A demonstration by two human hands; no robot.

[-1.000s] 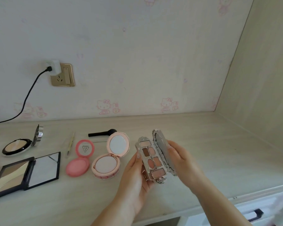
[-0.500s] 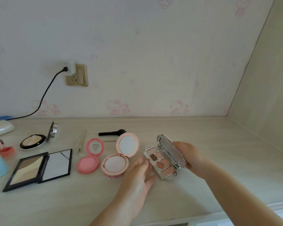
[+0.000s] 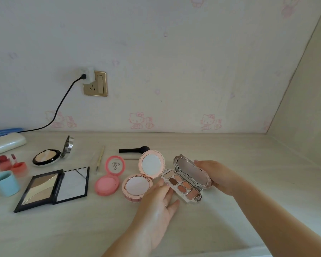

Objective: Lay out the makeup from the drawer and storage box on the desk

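Running wall to wall, the pale wood-grain table meets wallpaper printed with faint pink cartoon cats along its back edge, and a light wooden side panel closes its right end. A gold wall socket holds a white plug whose black cable drops toward the back-left corner. At the left edge lie a white case, red lip tints and a blue cup. Next come a round black compact with its lid upright, and nearer the front edge a black square palette opened flat beside its mirror. A slim pencil lies near the middle, a black brush behind it toward the back edge. A coral blush compact and a rose-gold powder compact stand open, just beside each other. Right of them the ornate silver eyeshadow palette rests open on the table at about mid-depth, just beside the powder compact. The left hand lies flat with relaxed straight fingers, fingertips touching the palette's near-left edge, its grip wide and holding nothing. The right hand curls round the back of the raised mirrored lid, its grip closed on the palette.
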